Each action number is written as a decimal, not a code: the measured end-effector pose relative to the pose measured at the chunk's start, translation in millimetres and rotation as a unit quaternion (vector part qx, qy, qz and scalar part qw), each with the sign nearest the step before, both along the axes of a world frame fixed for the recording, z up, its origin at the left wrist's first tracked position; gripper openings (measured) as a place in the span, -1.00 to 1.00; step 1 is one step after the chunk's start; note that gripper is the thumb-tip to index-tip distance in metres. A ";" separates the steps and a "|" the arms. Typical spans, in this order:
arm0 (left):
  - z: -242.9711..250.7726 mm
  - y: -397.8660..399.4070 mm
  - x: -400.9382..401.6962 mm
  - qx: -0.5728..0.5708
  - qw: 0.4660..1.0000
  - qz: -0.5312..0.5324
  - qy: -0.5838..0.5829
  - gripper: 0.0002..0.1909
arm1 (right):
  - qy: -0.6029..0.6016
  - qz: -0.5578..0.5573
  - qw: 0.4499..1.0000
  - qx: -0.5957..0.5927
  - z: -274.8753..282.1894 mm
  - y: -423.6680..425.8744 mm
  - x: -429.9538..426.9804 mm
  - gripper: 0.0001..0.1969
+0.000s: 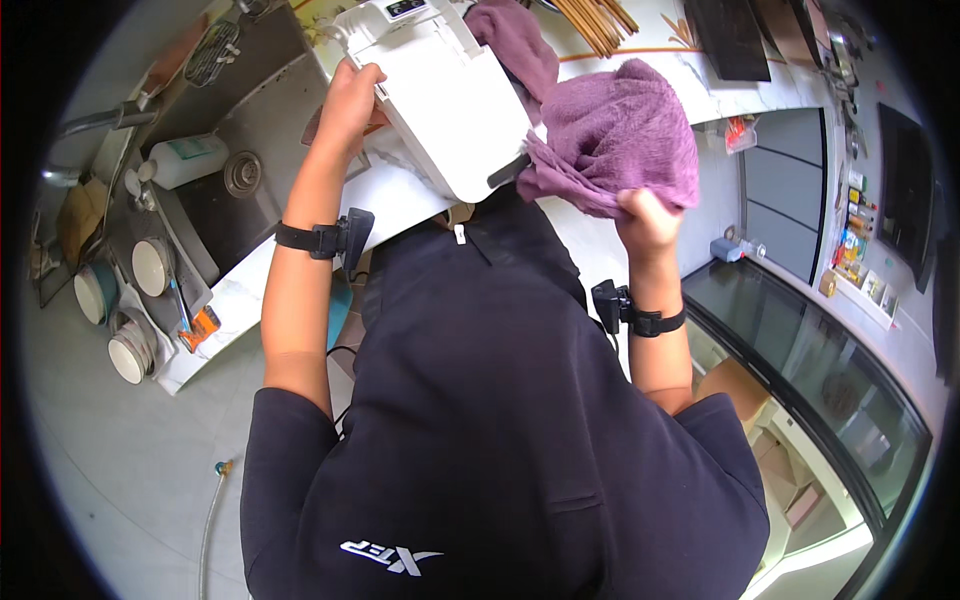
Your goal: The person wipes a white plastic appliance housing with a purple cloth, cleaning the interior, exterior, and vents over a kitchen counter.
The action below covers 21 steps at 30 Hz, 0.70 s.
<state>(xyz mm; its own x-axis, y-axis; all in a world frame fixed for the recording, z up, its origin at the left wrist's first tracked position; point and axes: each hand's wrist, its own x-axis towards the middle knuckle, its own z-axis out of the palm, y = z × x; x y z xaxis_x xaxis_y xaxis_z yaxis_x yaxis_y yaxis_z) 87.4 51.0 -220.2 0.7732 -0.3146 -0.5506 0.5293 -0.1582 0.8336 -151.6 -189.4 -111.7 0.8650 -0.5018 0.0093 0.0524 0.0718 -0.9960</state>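
Note:
A white plastic appliance (457,112), with a small black panel on one end, is tilted over the counter's edge. My left hand (352,105) grips its left side, the thumb on top and the fingers partly hidden beneath. My right hand (649,217) is closed on a purple cloth (615,135), which hangs bunched to the right of the appliance. A dark strip-like part (510,171) shows between the appliance's lower corner and the cloth. A second piece of purple cloth (514,41) lies behind the appliance; whether the two pieces are joined, I cannot tell.
At left is a steel sink (251,127) with a faucet (112,118) and a white bottle (187,160). Stacked bowls (131,352) and an orange packet (199,328) are near the marble counter's (225,292) left end. Wooden chopsticks (596,22) lie at the back, dark panels (724,37) beside them.

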 end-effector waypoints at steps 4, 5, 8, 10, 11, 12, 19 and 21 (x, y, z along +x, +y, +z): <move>-18.6 -10.0 -14.0 -0.024 0.999 0.041 0.024 -0.67 | -0.086 -0.004 0.916 0.391 1.5 -22.5 -16.6 -0.20; -22.2 -10.7 -13.6 -0.006 0.999 0.030 0.040 -0.65 | -0.139 0.041 0.876 0.461 -1.9 -31.1 -23.4 -0.17; -18.6 -24.3 -24.4 -0.035 0.998 0.041 0.015 -0.57 | -0.155 0.042 0.879 0.450 -4.2 -44.3 -37.0 -0.17; -23.4 -27.1 -28.8 -0.031 0.999 0.024 0.000 -0.46 | -0.134 0.011 0.892 0.432 -9.8 -51.7 -44.7 -0.17; -25.5 -27.5 -35.7 0.000 0.998 0.062 -0.031 -0.37 | -0.126 0.016 0.892 0.433 -14.1 -56.3 -48.5 -0.17; -26.7 -28.8 -42.0 0.033 0.993 0.100 -0.061 -0.29 | -0.118 0.021 0.892 0.436 -17.2 -59.8 -51.1 -0.17; -11.5 -28.5 -112.4 0.192 0.872 0.001 -0.451 -0.12 | -0.052 0.009 0.917 0.395 -12.4 -64.4 -56.6 -0.22; 1.5 -29.3 -131.8 0.214 0.830 -0.022 -0.515 -0.23 | -0.009 -0.022 0.920 0.392 -12.3 -64.9 -56.8 -0.24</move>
<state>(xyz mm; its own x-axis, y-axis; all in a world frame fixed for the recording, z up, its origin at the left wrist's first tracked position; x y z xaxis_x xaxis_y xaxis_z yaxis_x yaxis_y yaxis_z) -44.5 21.8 -218.7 0.8956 -0.3018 0.3267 -0.4437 -0.5564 0.7025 -208.5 -254.3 -124.0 0.8473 -0.3944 -0.3557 0.0881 0.7648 -0.6382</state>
